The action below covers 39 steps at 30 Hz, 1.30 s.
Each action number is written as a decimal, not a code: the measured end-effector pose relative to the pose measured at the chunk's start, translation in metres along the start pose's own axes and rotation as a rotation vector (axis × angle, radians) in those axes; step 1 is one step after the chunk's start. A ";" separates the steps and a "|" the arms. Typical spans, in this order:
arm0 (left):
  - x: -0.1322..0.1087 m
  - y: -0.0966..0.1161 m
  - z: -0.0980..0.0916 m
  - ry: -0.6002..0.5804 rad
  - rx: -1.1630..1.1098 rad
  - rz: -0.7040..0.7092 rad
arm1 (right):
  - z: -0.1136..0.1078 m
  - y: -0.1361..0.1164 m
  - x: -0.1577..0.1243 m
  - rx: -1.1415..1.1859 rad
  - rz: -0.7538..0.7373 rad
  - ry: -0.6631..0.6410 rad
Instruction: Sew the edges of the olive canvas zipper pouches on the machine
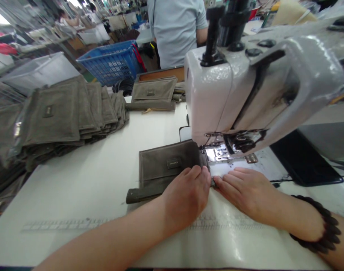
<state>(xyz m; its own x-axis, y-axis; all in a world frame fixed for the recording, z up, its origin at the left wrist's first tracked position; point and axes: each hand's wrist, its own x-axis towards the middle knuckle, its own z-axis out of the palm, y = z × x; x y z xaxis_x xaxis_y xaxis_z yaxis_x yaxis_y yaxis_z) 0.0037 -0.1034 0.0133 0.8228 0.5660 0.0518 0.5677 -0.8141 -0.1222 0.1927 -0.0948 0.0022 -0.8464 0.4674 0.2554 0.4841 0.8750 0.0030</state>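
Observation:
An olive-grey fabric pouch piece [167,162] with a small dark label lies on the white table [98,180], its right edge under the presser foot [224,152] of a white sewing machine [245,82]. My left hand [185,197] presses on the piece's near right corner, fingers curled down together. My right hand [246,190] lies just right of it, fingers flat and together, tips at the fabric edge by the needle plate. A dark bead bracelet [321,226] circles my right wrist.
A fanned stack of similar olive pieces [64,116] fills the table's left. More folded pieces [153,94] sit at the back. A blue plastic basket [111,62] and a person in a light shirt [176,30] stand beyond the table. A ruler strip [76,224] marks the table's front.

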 end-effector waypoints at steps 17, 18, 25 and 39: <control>0.019 -0.029 0.001 0.010 -0.054 0.019 | 0.007 0.015 0.010 -0.080 0.153 0.040; 0.020 -0.031 0.000 0.000 -0.076 0.012 | 0.007 0.015 0.010 -0.082 0.174 0.036; 0.022 -0.038 -0.001 -0.040 -0.182 -0.035 | 0.009 0.013 0.014 -0.118 0.265 0.124; 0.020 -0.049 0.010 0.039 -0.431 -0.209 | 0.012 0.027 0.011 0.077 0.385 0.142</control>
<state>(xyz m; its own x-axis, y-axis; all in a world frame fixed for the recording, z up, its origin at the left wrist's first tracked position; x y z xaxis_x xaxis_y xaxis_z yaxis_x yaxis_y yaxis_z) -0.0080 -0.0512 0.0101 0.6854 0.7249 0.0692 0.6740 -0.6675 0.3163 0.1935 -0.0648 -0.0064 -0.5652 0.7449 0.3544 0.7368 0.6491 -0.1893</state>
